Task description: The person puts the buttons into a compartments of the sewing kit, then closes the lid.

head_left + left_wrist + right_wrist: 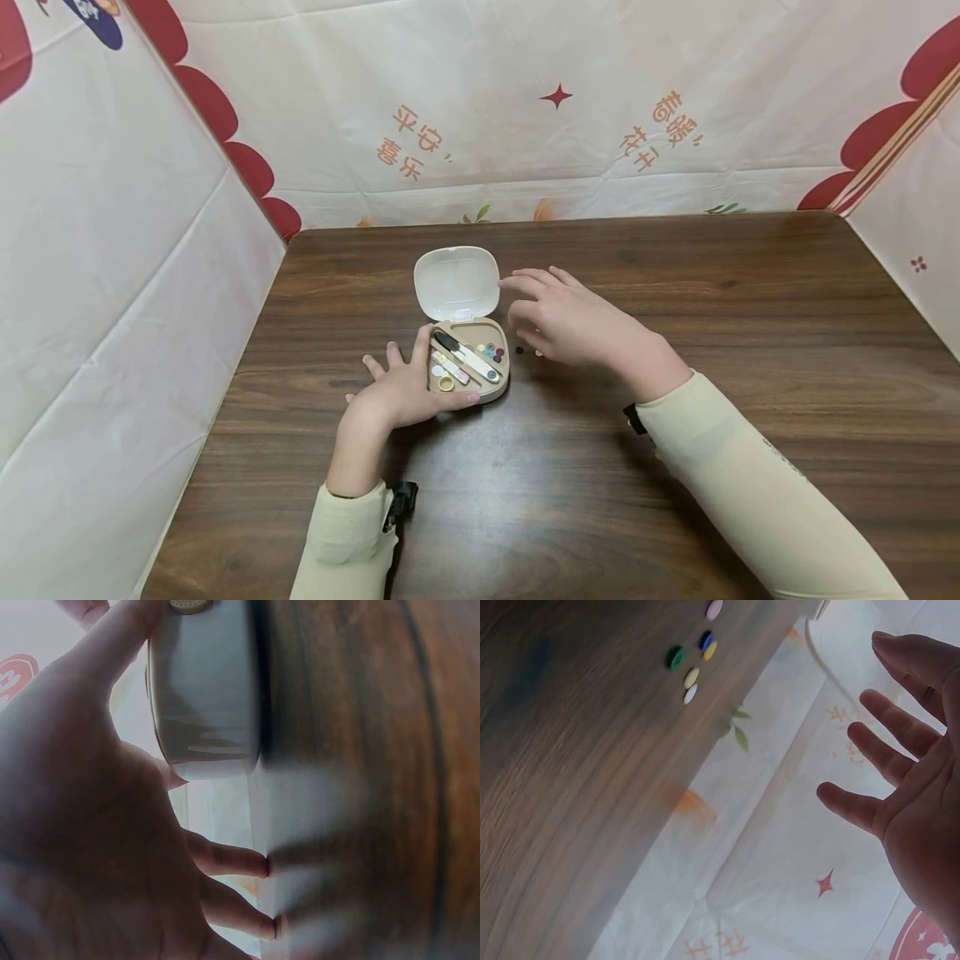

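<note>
A small sewing kit box [506, 377] stands on the table with its white lid [457, 283] tilted up. My left hand [401, 392] holds the box at its left side, thumb along the front edge and index finger at the far-left corner, other fingers spread. The left wrist view shows the box's smooth side wall [206, 697] close up. Inside lie a slim black-and-white tool [467, 355], a pale patterned strip [452, 367], a gold ring [446, 383] and small coloured buttons [491, 352]. My right hand [566, 321] hovers right of the box, fingers relaxed, holding nothing visible.
Several loose buttons [691, 677] lie on the wooden table [577, 765], partly hidden below the right hand in the head view. A white printed cloth [510, 125] hangs behind the table's far edge, with more cloth on both sides.
</note>
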`<action>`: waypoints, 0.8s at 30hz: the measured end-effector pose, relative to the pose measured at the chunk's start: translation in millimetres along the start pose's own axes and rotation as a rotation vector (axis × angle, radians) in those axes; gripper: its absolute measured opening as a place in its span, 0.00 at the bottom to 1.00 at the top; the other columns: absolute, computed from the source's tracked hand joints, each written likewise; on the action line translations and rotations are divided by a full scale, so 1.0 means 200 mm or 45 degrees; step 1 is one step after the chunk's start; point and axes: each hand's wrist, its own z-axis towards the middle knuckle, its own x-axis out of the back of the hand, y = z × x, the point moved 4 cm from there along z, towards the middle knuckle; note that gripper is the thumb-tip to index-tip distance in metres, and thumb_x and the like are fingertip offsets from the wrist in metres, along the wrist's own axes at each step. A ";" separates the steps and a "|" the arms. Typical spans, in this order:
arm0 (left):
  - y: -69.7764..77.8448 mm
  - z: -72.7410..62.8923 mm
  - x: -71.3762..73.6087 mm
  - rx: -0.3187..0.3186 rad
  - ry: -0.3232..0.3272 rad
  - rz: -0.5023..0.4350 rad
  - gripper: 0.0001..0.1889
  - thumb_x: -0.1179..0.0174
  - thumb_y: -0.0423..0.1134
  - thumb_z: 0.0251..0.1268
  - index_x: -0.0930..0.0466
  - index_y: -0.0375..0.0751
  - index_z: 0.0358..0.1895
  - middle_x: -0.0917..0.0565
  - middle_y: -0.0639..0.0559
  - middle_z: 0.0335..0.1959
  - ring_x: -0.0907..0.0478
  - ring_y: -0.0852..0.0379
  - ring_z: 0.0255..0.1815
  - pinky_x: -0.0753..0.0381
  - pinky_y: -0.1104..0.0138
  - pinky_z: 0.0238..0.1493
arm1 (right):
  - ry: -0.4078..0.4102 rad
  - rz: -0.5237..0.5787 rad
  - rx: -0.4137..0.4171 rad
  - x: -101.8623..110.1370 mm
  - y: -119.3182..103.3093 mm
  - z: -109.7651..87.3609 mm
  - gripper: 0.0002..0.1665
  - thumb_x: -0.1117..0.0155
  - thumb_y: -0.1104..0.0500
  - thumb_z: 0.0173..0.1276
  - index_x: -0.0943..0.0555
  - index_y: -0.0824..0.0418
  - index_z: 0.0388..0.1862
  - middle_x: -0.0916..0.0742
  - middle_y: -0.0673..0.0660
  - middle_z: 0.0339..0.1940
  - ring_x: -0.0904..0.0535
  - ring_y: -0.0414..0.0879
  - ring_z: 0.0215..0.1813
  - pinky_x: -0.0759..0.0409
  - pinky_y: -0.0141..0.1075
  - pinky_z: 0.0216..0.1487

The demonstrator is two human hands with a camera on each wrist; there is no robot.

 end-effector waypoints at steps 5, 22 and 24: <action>0.00 0.00 0.00 -0.001 0.000 0.010 0.67 0.35 0.85 0.48 0.70 0.76 0.86 0.60 0.27 0.88 0.71 0.18 0.86 0.53 0.08 0.59 | -0.046 -0.008 -0.072 -0.01 0.07 -0.03 0.03 0.30 0.61 0.72 0.13 0.52 0.40 0.22 0.60 0.77 0.32 0.63 0.81 0.39 0.75 0.78; -0.01 0.00 0.00 -0.003 0.003 0.012 0.67 0.36 0.86 0.47 0.70 0.76 0.86 0.61 0.27 0.88 0.72 0.19 0.86 0.54 0.08 0.60 | -0.284 -0.013 -0.264 -0.12 0.20 -0.10 0.03 0.25 0.57 0.70 0.12 0.48 0.39 0.27 0.61 0.82 0.42 0.65 0.87 0.53 0.83 0.76; -0.01 0.00 0.00 -0.004 0.006 0.013 0.67 0.36 0.85 0.47 0.70 0.76 0.85 0.60 0.27 0.88 0.71 0.18 0.86 0.54 0.08 0.59 | -0.306 -0.006 -0.280 -0.13 0.21 -0.11 0.04 0.23 0.56 0.70 0.12 0.47 0.39 0.27 0.61 0.82 0.43 0.66 0.87 0.53 0.83 0.76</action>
